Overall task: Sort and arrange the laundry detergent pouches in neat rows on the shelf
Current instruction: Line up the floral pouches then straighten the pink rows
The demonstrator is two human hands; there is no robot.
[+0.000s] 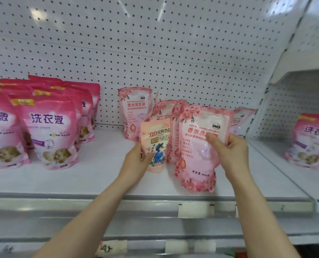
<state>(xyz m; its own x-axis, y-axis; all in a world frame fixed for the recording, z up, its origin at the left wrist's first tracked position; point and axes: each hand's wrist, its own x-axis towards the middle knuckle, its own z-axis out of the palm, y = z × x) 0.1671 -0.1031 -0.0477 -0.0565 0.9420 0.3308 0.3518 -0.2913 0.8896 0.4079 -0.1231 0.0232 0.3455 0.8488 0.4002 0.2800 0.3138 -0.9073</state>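
My left hand (139,161) grips a small peach pouch (157,144) with a blue figure on it, near the middle of the white shelf (99,175). My right hand (229,149) holds a large pale-pink floral pouch (197,146) by its right edge, thumb on its front; its bottom rests near the shelf's front. More floral pouches (166,112) lean behind these two. One floral pouch (134,112) stands upright against the pegboard. Another (242,120) lies partly hidden at the right.
Several dark-pink pouches (48,131) stand in rows at the left of the shelf. A pegboard back wall (155,53) rises behind. A neighbouring shelf at the right holds a dark-pink pouch (311,142). Price-tag strips (194,209) run along the front rail.
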